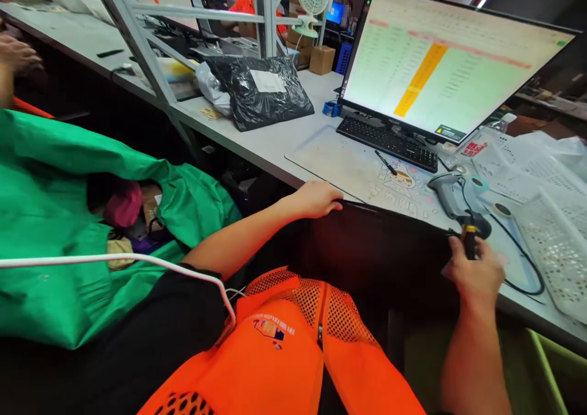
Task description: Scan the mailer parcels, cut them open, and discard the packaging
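Note:
My left hand (316, 200) is closed on the upper left corner of a dark, slightly glossy black plastic bag (376, 244), at the table's front edge. The bag hangs down in front of my orange vest, its top edge running across to my right side. My right hand (477, 274) is closed round a small black and yellow cutter (470, 242), close to the bag's upper right corner. Whether those fingers also pinch the bag I cannot tell. Just beyond the right hand, a grey handheld scanner (447, 198) lies on the desk mat (321, 158).
A monitor (454, 60) and keyboard (387, 143) stand behind the mat, with a pen (386, 162) before them. White perforated baskets (554, 250) are at right. A wrapped black parcel (270, 106) lies left. An open green sack (55, 219) holds several items; another person's hand (18, 54) is beyond.

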Action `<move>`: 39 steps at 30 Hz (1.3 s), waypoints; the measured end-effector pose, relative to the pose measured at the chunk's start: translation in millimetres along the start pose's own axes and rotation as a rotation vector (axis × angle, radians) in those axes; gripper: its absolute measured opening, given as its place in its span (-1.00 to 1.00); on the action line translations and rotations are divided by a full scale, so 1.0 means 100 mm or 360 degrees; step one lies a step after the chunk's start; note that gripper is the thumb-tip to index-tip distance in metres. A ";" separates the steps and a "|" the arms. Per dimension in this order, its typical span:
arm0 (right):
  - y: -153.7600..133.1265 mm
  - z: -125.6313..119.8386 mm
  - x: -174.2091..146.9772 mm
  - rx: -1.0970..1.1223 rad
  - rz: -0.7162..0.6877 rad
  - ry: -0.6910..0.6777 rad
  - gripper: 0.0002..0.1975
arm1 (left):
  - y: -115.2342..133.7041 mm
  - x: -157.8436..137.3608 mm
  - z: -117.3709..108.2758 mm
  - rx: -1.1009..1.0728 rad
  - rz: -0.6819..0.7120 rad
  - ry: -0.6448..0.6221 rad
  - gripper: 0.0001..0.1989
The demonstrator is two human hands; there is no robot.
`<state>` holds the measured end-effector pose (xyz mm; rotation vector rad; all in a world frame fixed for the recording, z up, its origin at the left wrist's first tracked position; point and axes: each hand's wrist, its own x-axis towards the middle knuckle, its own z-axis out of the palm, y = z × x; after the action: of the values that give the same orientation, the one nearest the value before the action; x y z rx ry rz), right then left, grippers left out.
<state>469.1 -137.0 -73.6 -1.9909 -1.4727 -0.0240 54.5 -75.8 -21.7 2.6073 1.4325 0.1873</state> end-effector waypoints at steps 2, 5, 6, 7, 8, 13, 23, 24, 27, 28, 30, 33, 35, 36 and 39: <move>-0.24 -0.21 0.02 -0.0139 -0.0003 0.0254 -0.23 | 0.06 0.04 -0.07 0.0037 -0.0028 0.0078 -0.72; -0.78 -0.54 0.03 -0.0066 -0.0297 0.0206 -0.24 | 0.15 0.15 -0.28 0.0066 -0.0021 0.0274 -0.69; -0.98 -0.62 0.03 -0.0004 -0.0454 0.0066 -0.24 | 0.17 0.21 -0.37 0.0074 -0.0008 0.0395 -0.68; -1.17 -0.68 0.04 0.0050 -0.0608 -0.0087 -0.25 | 0.18 0.27 -0.48 0.0083 0.0007 0.0541 -0.68; -1.36 -0.70 0.06 0.0085 -0.0740 -0.0212 -0.27 | 0.19 0.33 -0.58 0.0092 0.0026 0.0691 -0.69; -2.06 -0.56 0.27 -0.0106 -0.0939 -0.0338 -0.41 | 0.26 0.53 -0.93 0.0122 0.0145 0.1116 -0.72; -1.93 -0.42 0.71 -0.0501 -0.0583 -0.0264 -0.26 | -0.04 0.33 -0.83 0.0267 0.0332 0.1466 -0.64; -1.78 -0.40 0.83 -0.0535 -0.0502 -0.0243 -0.24 | -0.08 0.30 -0.84 0.0274 0.0336 0.1497 -0.64; -1.37 -0.34 1.16 -0.0574 -0.0300 -0.0165 -0.20 | -0.19 0.24 -0.89 0.0288 0.0275 0.1550 -0.63; -1.26 -0.31 1.24 -0.0555 -0.0286 -0.0127 -0.19 | -0.22 0.23 -0.93 0.0288 0.0232 0.1558 -0.62; -1.11 -0.23 1.33 -0.0449 -0.0363 -0.0044 -0.19 | -0.32 0.23 -1.06 0.0275 0.0115 0.1574 -0.60; -1.02 -0.04 1.34 -0.0228 -0.0490 0.0063 -0.22 | -0.54 0.20 -1.41 0.0253 -0.0142 0.1654 -0.57; -1.00 0.15 1.30 -0.0224 -0.0454 0.0009 -0.28 | -0.71 0.15 -1.71 0.0248 -0.0337 0.1798 -0.56; -1.00 0.26 1.26 -0.0287 -0.0402 -0.0074 -0.31 | -0.77 0.13 -1.84 0.0241 -0.0405 0.1876 -0.55; -1.03 0.61 1.15 -0.0525 -0.0308 -0.0385 -0.39 | -0.83 0.09 -2.01 0.0245 -0.0409 0.1983 -0.52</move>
<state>401.4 7.2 -28.1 -2.1586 -1.9176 -0.1199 -46.8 -8.0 159.1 2.3383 2.0660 1.9636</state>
